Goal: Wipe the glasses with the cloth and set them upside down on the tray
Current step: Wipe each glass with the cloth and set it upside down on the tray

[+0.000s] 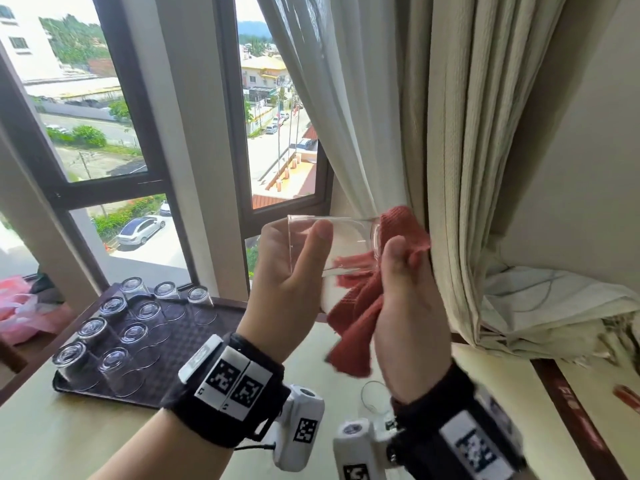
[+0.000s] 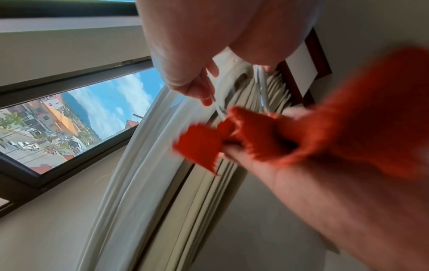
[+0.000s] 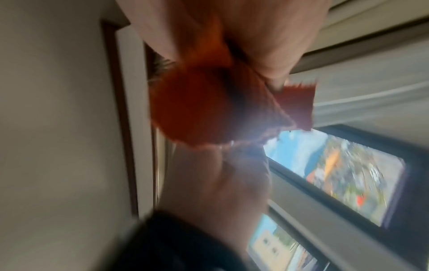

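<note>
Mid-wipe. My left hand (image 1: 294, 268) grips the glass (image 1: 332, 244) on its side, centre of the head view, thumb across the wall, mouth pointing right. My right hand (image 1: 405, 299) is closed on the red cloth (image 1: 360, 306), bunched at the rim with part of it pushed inside; the loose end hangs below the glass. Both wrist views are motion-blurred, so I can't tell exactly which fingers pinch the cloth.

Step in hand, as I judge it: wiping inside and rim. Next: pull the cloth out, turn the glass mouth-down, carry it to the lower left and set it on the tray (image 1: 194, 344). The tray holds nine upturned glasses (image 1: 114, 308) in its left part; the right part is bare mat, so that's where it goes. Needs a gentle set-down, not knocking the neighbours.

One more glass (image 1: 375, 396) stands on the worktop (image 1: 86, 441) below my right hand, likely not yet wiped.

Worktop is pale, wood-edged. Window (image 1: 114, 109) ahead, street below. Curtains (image 1: 450, 133) upper right. Pink bag (image 1: 17, 306) at left edge.
</note>
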### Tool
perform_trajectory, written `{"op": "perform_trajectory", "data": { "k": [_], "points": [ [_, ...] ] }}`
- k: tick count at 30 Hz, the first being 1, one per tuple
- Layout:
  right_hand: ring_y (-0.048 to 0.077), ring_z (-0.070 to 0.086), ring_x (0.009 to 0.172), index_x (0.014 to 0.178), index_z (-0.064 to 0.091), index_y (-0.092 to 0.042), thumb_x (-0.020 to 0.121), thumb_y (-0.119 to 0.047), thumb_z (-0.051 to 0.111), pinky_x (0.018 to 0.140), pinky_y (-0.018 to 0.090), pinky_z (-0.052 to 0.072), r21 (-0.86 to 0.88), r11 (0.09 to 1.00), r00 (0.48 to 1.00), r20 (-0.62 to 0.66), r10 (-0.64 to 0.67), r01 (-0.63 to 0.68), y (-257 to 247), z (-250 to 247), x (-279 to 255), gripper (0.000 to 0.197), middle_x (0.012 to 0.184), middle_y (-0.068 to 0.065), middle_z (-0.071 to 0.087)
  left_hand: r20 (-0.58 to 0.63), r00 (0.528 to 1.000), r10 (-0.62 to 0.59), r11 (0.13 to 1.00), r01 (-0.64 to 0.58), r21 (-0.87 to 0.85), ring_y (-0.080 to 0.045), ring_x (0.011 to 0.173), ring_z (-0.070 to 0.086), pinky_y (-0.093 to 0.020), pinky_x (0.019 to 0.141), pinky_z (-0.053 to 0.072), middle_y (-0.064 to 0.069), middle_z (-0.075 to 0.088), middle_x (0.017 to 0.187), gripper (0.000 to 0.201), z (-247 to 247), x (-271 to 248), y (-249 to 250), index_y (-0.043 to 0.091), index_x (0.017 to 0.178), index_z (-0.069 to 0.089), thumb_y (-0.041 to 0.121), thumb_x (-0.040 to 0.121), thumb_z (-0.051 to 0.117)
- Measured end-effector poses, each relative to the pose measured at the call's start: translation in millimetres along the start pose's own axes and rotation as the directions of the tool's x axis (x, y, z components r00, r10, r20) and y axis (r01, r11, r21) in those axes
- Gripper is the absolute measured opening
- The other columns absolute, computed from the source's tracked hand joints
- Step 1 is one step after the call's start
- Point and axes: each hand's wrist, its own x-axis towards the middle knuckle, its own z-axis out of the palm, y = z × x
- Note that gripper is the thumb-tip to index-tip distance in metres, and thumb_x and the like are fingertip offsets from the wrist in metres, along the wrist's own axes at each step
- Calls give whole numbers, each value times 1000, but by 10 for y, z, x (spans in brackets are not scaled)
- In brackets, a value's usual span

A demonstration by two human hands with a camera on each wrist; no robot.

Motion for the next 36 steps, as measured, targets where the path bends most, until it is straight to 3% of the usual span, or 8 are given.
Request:
{"op": "perform_trajectory", "data": {
  "k": [5,10,13,16,21,28,33,36],
  "points": [
    [0,67,77,121,64,-33,110,-27,48,67,11,49,-255,837,875,136,-464,484,-66,-88,201,20,89,-19,69,6,999,-32,999,32,8,2,84,66,-14,73,52,15,67,91,49,-45,-46,-37,13,114,57,58,97,54],
    [30,76,78,101,75,-16,105,-39,52,61,35,62,131,979,979,151,139,-159,-333,-271,334,33,89,5,80,107,994,30,999,-31,7,3,79,70,-14,73,55,24,72,86,32,12,-115,101,12,109,52,43,101,52],
    [45,71,108,124,68,-9,97,-59,51,95,49,59,394,812,902,196,384,-431,-101,-182,155,59,114,19,76,70,997,-21,996,27,-85,-4,68,72,-18,61,57,13,74,80,41,50,-37,83,4,113,50,41,96,51],
    [39,77,96,128,64,-12,96,-63,55,96,57,57,537,727,891,114,440,-427,126,-103,61,61,110,19,77,98,994,-55,998,55,4,-3,57,62,-19,53,50,5,65,73,55,84,15,-114,-2,109,54,52,100,55],
    [31,78,79,107,70,-18,105,-53,51,77,45,65,196,939,948,-97,304,-282,133,-224,216,40,94,10,78,69,952,-299,914,265,307,-17,82,75,-35,72,65,-6,75,101,75,64,-52,-260,23,120,56,85,79,66],
    [20,73,70,114,61,-23,108,-46,47,68,33,60,-238,955,984,-29,175,-177,543,-307,272,28,87,9,70,319,549,-772,608,785,121,-39,78,74,-45,78,67,-34,60,121,53,54,-74,-373,-3,126,51,46,106,58],
    [18,72,88,130,59,-22,107,-46,47,76,30,57,-525,836,974,57,217,-156,672,-286,300,36,98,0,70,354,403,-844,488,851,193,-32,78,76,-43,79,67,-24,64,125,87,154,-229,-523,7,137,52,82,92,46],
    [-4,63,64,123,59,-26,110,-41,45,54,13,44,-614,781,963,123,238,-115,609,-321,345,25,84,-14,63,451,283,-847,390,907,162,-44,98,74,-55,94,63,-16,71,109,95,136,-287,-615,14,131,60,92,76,59]
  ]
}}
